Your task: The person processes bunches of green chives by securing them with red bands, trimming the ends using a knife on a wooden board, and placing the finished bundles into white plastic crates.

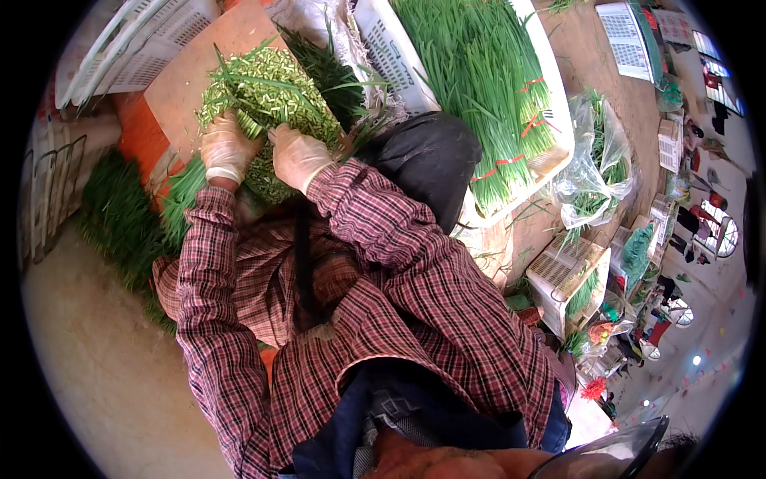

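In a pale thin glove, my left hand (227, 149) is closed around a small bunch of chives (249, 124) over a heap of short pale-green cut pieces (307, 120). Close by on the right, my right hand (299, 157), gloved too, has its fingers curled together near the end of that bunch. What its fingers hold, if anything, is hidden. A few long green blades (267, 81) lie across the top of the heap. The heap rests on a brown board (179, 104) in front of me.
A white crate (564, 120) at the right holds long chives (479, 88) in red-banded bundles. Beside it lies a clear plastic bag (594, 180) of greens. Loose greens (120, 203) lie on the left floor near white crates (148, 52). My bent knee (423, 152) is beside the board.
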A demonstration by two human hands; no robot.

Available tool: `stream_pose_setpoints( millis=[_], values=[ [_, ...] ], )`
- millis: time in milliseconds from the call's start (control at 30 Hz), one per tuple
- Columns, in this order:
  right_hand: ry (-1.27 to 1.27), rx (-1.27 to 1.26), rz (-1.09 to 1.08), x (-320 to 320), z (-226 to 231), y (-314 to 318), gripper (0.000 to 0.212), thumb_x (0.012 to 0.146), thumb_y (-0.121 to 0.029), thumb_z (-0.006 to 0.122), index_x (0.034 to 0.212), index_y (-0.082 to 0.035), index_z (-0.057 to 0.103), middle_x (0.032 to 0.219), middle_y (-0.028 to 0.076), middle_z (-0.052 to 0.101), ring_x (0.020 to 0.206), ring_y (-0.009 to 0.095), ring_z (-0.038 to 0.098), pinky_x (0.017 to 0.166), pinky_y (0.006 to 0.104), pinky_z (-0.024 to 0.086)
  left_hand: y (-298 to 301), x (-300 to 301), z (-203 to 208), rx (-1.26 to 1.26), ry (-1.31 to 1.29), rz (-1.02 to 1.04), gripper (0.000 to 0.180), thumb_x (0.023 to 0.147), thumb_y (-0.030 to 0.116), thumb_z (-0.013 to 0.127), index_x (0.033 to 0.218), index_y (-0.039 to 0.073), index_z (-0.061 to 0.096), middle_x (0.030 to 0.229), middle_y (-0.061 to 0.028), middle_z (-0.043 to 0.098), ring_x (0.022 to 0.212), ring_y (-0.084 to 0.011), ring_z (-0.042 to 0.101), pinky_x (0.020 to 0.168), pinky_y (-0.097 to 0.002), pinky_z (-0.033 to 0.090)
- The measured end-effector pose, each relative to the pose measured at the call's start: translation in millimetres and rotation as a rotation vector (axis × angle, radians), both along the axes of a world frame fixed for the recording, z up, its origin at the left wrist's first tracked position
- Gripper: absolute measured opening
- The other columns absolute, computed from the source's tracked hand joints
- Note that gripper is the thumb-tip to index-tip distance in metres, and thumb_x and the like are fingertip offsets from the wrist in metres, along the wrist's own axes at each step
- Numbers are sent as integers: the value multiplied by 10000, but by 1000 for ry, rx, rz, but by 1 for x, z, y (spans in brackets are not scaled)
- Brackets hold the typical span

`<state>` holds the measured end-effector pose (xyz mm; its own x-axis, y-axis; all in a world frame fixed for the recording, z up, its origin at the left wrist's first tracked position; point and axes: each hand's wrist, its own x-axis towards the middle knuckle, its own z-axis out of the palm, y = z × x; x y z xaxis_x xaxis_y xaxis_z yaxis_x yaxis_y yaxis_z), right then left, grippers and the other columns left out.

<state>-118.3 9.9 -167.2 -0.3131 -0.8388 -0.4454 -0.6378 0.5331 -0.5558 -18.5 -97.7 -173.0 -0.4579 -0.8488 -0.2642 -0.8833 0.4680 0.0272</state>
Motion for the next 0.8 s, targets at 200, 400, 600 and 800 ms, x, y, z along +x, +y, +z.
stream_pose_setpoints(
  millis=[200,400,600,800],
  values=[
    [27,-227,34,2,-21,34,163,862,-116,464,941,-9,559,810,212,623,701,386,640,626,490,521,-7,14,-11,-62,200,-74,531,649,355,788,1020,47,567,940,-199,620,862,-364,619,764,-457,512],
    [-30,-30,8,11,12,7,310,756,-145,607,1026,1,565,884,153,665,836,309,674,680,423,529,-13,30,-4,87,142,3,704,666,421,764,1216,45,536,1104,-249,608,1008,-428,584,848,-486,480],
    [164,-89,-128,31,-19,9,277,935,-301,495,1018,-44,557,753,84,643,655,227,636,564,399,440,-8,15,14,145,132,-16,755,696,444,749,1282,42,495,1145,-227,600,1058,-410,571,889,-464,462],
    [32,19,-63,20,-7,3,309,863,-234,587,1079,-18,541,898,126,663,839,268,674,663,398,519,-3,11,22,120,115,23,730,694,423,747,1264,34,508,1151,-230,603,1055,-413,576,885,-464,466]
  ],
)
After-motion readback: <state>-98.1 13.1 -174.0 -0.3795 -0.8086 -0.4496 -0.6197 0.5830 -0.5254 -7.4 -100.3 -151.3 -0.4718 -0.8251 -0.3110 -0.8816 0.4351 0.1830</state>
